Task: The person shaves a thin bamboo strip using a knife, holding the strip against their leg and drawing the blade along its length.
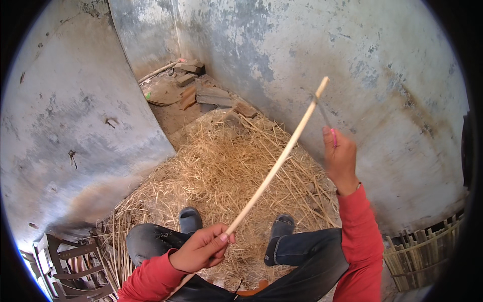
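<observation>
My left hand (201, 246) is closed round a long, pale, peeled stick (274, 171), perhaps bamboo. The stick slants up to the right from between my legs, its far end raised in front of the wall. In my right hand (342, 156) is a knife (326, 115) with a pink handle, mostly covered by my fingers. Its thin blade reaches up and left to the stick a little below the far tip. There the blade's end crosses or touches the stick; blur hides exactly how it meets the wood.
Straw-like shavings (221, 156) cover the floor between and beyond my slippered feet. Bricks and broken slabs (214, 95) lie in the far corner. Weathered walls (322, 50) rise ahead and at left. A wooden frame (75, 267) stands lower left, a slatted basket (425, 256) lower right.
</observation>
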A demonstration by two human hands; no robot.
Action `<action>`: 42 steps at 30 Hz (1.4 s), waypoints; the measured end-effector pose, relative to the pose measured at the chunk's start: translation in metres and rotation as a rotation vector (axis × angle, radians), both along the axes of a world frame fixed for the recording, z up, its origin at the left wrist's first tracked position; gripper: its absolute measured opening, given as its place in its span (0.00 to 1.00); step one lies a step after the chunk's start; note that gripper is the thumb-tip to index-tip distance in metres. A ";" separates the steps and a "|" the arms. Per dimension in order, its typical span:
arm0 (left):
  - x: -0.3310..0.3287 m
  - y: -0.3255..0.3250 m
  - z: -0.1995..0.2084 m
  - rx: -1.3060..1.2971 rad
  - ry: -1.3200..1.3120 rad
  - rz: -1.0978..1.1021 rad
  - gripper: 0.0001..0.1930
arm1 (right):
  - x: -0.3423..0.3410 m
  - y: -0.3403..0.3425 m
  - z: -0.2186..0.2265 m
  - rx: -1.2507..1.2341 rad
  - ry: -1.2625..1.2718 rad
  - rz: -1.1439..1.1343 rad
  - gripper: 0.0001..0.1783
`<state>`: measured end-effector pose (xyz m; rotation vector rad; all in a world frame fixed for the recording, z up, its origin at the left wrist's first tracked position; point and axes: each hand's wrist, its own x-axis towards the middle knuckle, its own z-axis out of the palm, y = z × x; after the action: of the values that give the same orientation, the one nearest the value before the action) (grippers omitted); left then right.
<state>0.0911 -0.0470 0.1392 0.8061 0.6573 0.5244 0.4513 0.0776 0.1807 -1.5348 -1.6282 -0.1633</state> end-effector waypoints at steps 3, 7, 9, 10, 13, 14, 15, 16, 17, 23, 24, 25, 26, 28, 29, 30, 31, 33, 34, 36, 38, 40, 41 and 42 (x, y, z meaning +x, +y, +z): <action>-0.003 0.001 0.000 0.046 0.030 0.045 0.12 | -0.022 -0.011 0.001 -0.023 0.063 0.135 0.27; 0.001 0.001 0.003 0.085 0.049 0.065 0.12 | -0.036 -0.023 0.005 -0.070 0.108 0.210 0.27; 0.004 0.002 0.004 0.087 0.053 0.073 0.12 | -0.042 -0.028 0.005 -0.129 0.136 0.377 0.27; 0.005 0.003 0.004 0.081 0.044 0.074 0.12 | -0.047 -0.029 0.005 -0.125 0.136 0.378 0.27; 0.010 0.004 0.002 0.094 0.046 0.081 0.12 | -0.066 -0.033 0.006 -0.208 0.060 0.464 0.27; 0.011 0.004 0.001 0.109 0.054 0.090 0.12 | -0.072 -0.034 0.005 -0.215 0.050 0.528 0.26; 0.011 0.004 0.000 0.109 0.057 0.091 0.12 | -0.076 -0.035 0.005 -0.225 0.038 0.594 0.25; 0.010 0.003 -0.001 0.088 0.024 0.099 0.13 | -0.080 -0.036 0.006 -0.224 0.040 0.595 0.25; 0.008 0.003 -0.001 0.067 -0.009 0.108 0.14 | -0.084 -0.039 0.009 -0.269 0.083 0.623 0.24; 0.007 0.006 0.000 -0.008 -0.020 0.025 0.17 | -0.090 -0.040 -0.003 -0.274 0.440 0.584 0.21; 0.007 0.006 -0.001 -0.009 -0.020 0.026 0.17 | -0.093 -0.040 -0.004 -0.235 0.633 0.592 0.22; 0.008 0.005 -0.001 -0.020 -0.015 0.022 0.16 | -0.092 -0.039 -0.004 -0.236 0.634 0.592 0.22; 0.008 0.005 -0.002 -0.031 -0.011 0.017 0.16 | -0.092 -0.039 -0.003 -0.246 0.741 0.604 0.23; 0.009 0.005 -0.002 -0.018 -0.010 0.009 0.16 | -0.090 -0.038 0.002 -0.253 0.847 0.612 0.24; 0.010 0.006 -0.001 -0.007 -0.011 0.003 0.16 | -0.089 -0.037 0.008 -0.236 0.876 0.600 0.24; 0.010 0.006 0.000 -0.007 -0.009 0.003 0.16 | -0.089 -0.035 0.010 -0.221 0.906 0.589 0.23; 0.011 0.006 0.002 -0.009 0.001 0.001 0.16 | -0.086 -0.031 0.011 -0.221 0.908 0.589 0.23; 0.011 0.007 0.001 -0.011 0.011 -0.002 0.16 | -0.081 -0.026 0.011 -0.199 0.962 0.534 0.23; 0.011 0.008 -0.001 -0.004 -0.003 -0.018 0.16 | -0.080 -0.026 0.012 -0.199 0.960 0.533 0.23; 0.011 0.009 -0.004 0.004 -0.016 -0.035 0.17 | -0.080 -0.029 0.014 -0.195 0.961 0.529 0.23; 0.014 0.009 -0.005 0.059 0.062 -0.043 0.15 | -0.084 -0.031 0.006 -0.201 0.920 0.544 0.23; 0.027 0.006 0.001 0.114 0.063 0.048 0.15 | -0.091 -0.039 -0.002 -0.211 0.885 0.556 0.22; 0.031 0.006 0.005 0.171 0.062 0.140 0.16 | -0.095 -0.044 -0.006 -0.243 0.723 0.621 0.21; 0.031 0.006 0.008 0.168 0.065 0.142 0.16 | -0.099 -0.046 -0.006 -0.275 0.560 0.684 0.21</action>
<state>0.1221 -0.0405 0.1470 0.9416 0.7413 0.6911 0.3523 0.0312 0.1746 -0.9923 -1.6400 0.8153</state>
